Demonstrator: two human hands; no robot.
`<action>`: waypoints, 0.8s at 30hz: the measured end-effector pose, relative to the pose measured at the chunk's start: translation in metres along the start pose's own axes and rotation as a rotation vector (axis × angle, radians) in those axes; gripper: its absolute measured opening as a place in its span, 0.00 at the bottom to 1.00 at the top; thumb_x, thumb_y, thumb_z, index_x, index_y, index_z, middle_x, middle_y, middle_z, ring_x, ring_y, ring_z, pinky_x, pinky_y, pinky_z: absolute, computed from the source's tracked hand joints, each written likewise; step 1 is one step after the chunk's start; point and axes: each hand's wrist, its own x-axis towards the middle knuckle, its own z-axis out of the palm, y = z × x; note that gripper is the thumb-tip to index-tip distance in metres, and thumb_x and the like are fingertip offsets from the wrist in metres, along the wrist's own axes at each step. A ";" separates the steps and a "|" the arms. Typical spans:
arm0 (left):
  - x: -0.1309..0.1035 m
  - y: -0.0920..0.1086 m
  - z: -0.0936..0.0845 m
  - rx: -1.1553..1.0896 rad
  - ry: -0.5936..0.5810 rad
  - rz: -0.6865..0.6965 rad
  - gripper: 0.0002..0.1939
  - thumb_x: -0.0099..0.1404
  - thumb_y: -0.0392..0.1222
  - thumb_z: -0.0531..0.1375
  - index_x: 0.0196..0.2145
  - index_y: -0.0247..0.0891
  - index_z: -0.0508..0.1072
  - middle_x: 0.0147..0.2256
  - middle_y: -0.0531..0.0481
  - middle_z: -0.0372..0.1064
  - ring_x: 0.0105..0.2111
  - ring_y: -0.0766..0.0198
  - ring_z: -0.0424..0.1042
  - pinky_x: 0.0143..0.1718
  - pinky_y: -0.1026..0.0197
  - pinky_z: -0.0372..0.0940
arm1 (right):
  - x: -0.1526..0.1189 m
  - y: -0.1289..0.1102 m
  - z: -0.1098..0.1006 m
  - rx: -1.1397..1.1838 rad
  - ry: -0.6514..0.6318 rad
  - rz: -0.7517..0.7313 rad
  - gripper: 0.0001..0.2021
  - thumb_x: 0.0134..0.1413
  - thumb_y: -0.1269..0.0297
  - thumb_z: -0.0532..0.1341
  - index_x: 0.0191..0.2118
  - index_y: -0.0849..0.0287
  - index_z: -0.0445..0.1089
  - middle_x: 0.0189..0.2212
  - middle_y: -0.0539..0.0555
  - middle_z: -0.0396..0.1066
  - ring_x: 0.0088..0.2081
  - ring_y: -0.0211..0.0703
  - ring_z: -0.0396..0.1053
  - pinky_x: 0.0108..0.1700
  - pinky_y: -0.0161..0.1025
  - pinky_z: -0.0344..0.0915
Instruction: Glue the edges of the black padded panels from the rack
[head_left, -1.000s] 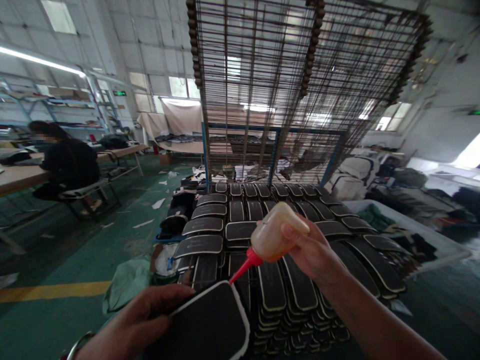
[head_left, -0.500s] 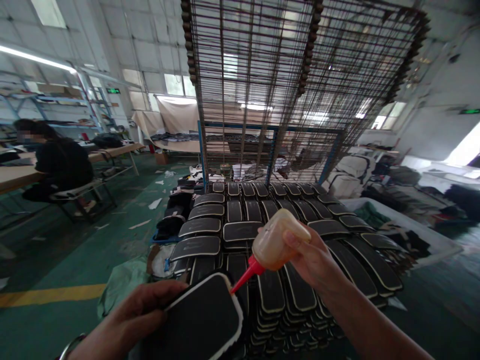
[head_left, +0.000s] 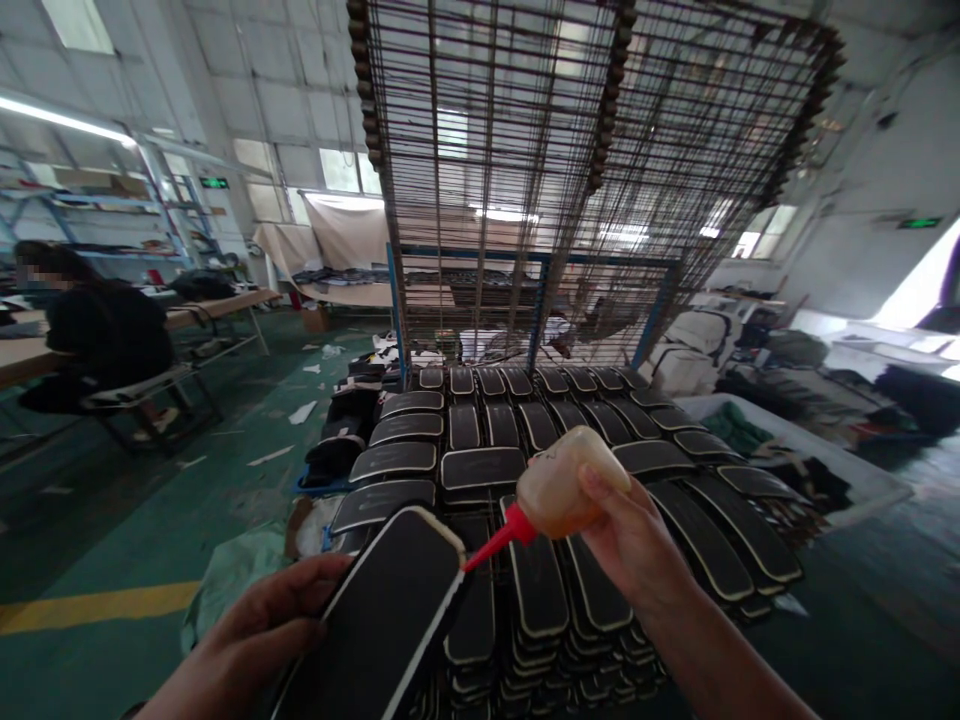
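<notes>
At the lower left, my left hand (head_left: 274,630) grips the left edge of a black padded panel (head_left: 375,625) with a pale line along its rim. My right hand (head_left: 634,525) is closed around a translucent squeeze bottle (head_left: 566,480) holding amber liquid. The bottle is tilted downward, and its red nozzle (head_left: 499,540) has its tip at the panel's upper right edge. Under and beyond both hands lie stacked black panels (head_left: 536,590) with similar pale borders. The near part of the held panel runs out of view.
A large wire rack (head_left: 510,150) rises behind the stacks. To the right stands a white bin (head_left: 862,500) with dark and green cloth. A green sack (head_left: 232,580) lies on the floor at left. Further off, a person (head_left: 109,325) sits at a table (head_left: 217,310).
The held panel has turned, so its corner now points up and away. The nozzle tip has passed along the rim to the right edge. The view has shifted slightly.
</notes>
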 end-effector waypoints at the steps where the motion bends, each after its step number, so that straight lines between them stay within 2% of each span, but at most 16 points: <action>1: 0.000 -0.001 0.001 -0.021 -0.027 -0.001 0.24 0.49 0.45 0.76 0.46 0.46 0.83 0.44 0.45 0.85 0.42 0.40 0.83 0.45 0.45 0.76 | 0.001 0.003 0.000 0.023 0.052 -0.003 0.17 0.41 0.51 0.82 0.34 0.53 0.82 0.33 0.53 0.80 0.33 0.48 0.77 0.38 0.41 0.79; 4: 0.002 -0.004 0.004 -0.063 -0.060 -0.006 0.23 0.51 0.43 0.76 0.46 0.47 0.82 0.42 0.45 0.85 0.38 0.43 0.83 0.43 0.45 0.76 | 0.005 0.010 0.003 0.078 0.152 -0.017 0.18 0.37 0.52 0.83 0.33 0.54 0.82 0.31 0.51 0.79 0.31 0.44 0.76 0.33 0.35 0.77; 8: 0.005 -0.010 0.003 -0.114 -0.034 -0.021 0.24 0.50 0.41 0.76 0.46 0.47 0.80 0.40 0.46 0.85 0.39 0.43 0.83 0.42 0.46 0.76 | 0.007 0.017 0.007 0.089 0.155 -0.041 0.18 0.39 0.52 0.82 0.31 0.55 0.80 0.26 0.50 0.75 0.26 0.41 0.72 0.24 0.33 0.72; 10: 0.007 -0.012 0.002 -0.126 -0.016 -0.024 0.23 0.51 0.40 0.75 0.46 0.47 0.80 0.40 0.47 0.85 0.38 0.44 0.83 0.42 0.47 0.76 | 0.006 0.020 0.007 0.092 0.155 -0.048 0.17 0.41 0.53 0.82 0.31 0.55 0.80 0.27 0.51 0.75 0.26 0.41 0.72 0.22 0.33 0.71; 14: 0.008 -0.010 0.005 -0.156 0.024 -0.026 0.25 0.50 0.39 0.76 0.47 0.46 0.79 0.40 0.47 0.85 0.36 0.47 0.83 0.40 0.48 0.77 | 0.002 0.025 0.008 0.103 0.139 -0.039 0.16 0.42 0.54 0.82 0.32 0.56 0.80 0.27 0.50 0.75 0.26 0.40 0.71 0.22 0.31 0.70; 19: -0.002 0.008 0.030 -0.106 0.098 0.026 0.24 0.49 0.32 0.76 0.44 0.41 0.78 0.37 0.44 0.85 0.33 0.47 0.84 0.34 0.50 0.78 | -0.008 0.027 0.014 0.092 0.164 -0.013 0.20 0.39 0.53 0.83 0.36 0.58 0.82 0.33 0.54 0.79 0.33 0.45 0.76 0.32 0.36 0.76; 22: -0.007 0.017 0.043 -0.129 0.133 0.027 0.23 0.48 0.30 0.76 0.42 0.39 0.78 0.35 0.42 0.84 0.30 0.49 0.83 0.32 0.53 0.78 | -0.014 0.029 0.017 0.055 0.140 -0.020 0.21 0.40 0.51 0.82 0.36 0.58 0.82 0.32 0.54 0.79 0.32 0.46 0.76 0.34 0.38 0.76; 24: -0.008 0.019 0.046 -0.150 0.153 0.033 0.23 0.48 0.29 0.75 0.42 0.38 0.78 0.34 0.43 0.84 0.30 0.50 0.83 0.31 0.54 0.78 | -0.019 0.032 0.018 0.041 0.130 -0.023 0.21 0.41 0.51 0.82 0.36 0.57 0.82 0.31 0.53 0.78 0.32 0.47 0.76 0.36 0.40 0.76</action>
